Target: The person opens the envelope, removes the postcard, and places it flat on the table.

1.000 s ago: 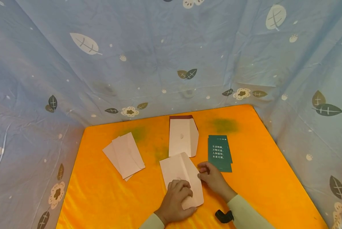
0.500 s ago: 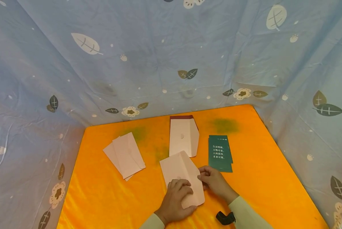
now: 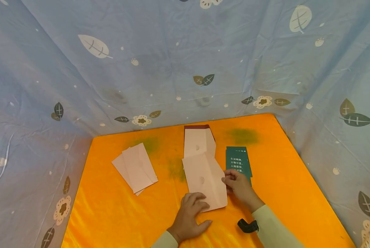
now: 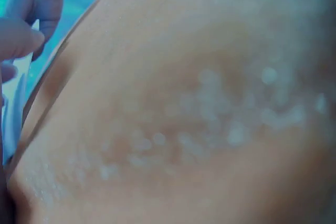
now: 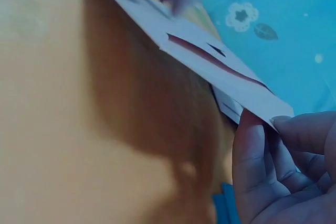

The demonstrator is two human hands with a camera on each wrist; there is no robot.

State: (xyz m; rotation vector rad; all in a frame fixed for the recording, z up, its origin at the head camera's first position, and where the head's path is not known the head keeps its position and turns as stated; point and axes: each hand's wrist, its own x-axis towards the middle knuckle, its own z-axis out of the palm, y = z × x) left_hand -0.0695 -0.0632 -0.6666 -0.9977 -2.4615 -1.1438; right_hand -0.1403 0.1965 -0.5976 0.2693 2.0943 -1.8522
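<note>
A pale pink envelope [image 3: 208, 179], its flap unfolded to the right, is pinched at the flap's edge by my right hand [image 3: 242, 189]. In the right wrist view, the envelope [image 5: 202, 59] is tilted up over the table, its mouth a slit with a reddish inside. My left hand [image 3: 189, 217] lies by its near edge, fingers loosely bent over that edge and thumb apart. Skin fills most of the left wrist view. The envelope's far end overlaps another opened pink envelope [image 3: 195, 142], with dark red showing behind it.
Green cards [image 3: 236, 156] with white writing lie to the right, partly hidden by my right hand. Two pink envelopes [image 3: 140, 168] overlap at the left. A patterned blue cloth [image 3: 172, 51] walls in the orange-covered table [image 3: 104, 213]. A black band [image 3: 247, 226] circles my right wrist.
My right hand has moved the pink envelope away and slightly right, further over the envelope behind it. It has slid partly out from beneath my left hand, which has barely moved.
</note>
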